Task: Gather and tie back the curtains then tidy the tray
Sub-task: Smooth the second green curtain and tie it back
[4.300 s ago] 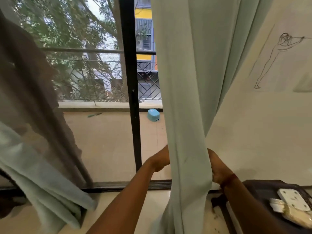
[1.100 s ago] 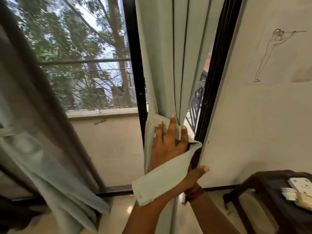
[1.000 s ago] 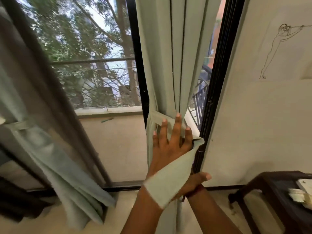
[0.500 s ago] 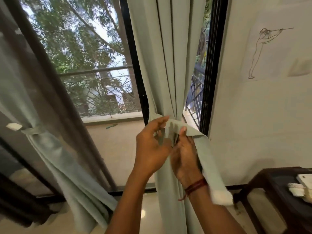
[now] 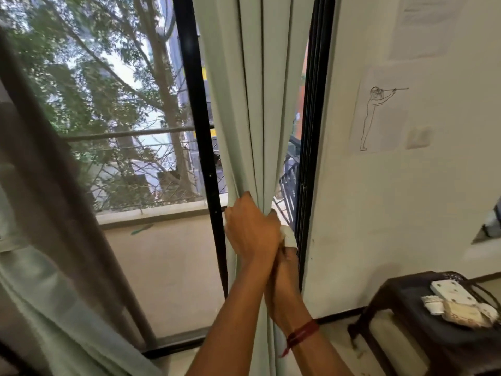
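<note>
Curtain [image 5: 249,104] of pale green cloth hangs in narrow folds in the middle of the view, between the black window bar [image 5: 200,131] and the door frame beside the wall. The left hand [image 5: 252,232] is clamped on the gathered folds, its fingers curled round them from the left side. The right hand [image 5: 284,270] is just below it, touching the left wrist and mostly covered by it; I cannot tell whether its fingers are closed or on what. A small end of pale strip [image 5: 289,236] shows between the two hands. A red thread [image 5: 301,331] is round the right wrist. At the far left a second curtain [image 5: 54,308] hangs slanted. On the wall there is a line drawing [image 5: 378,118] of a figure. At the lower right stands a dark table [image 5: 406,297], well apart from the hands, with a flat white object [image 5: 448,293] and some crumpled pale things on it.
</note>
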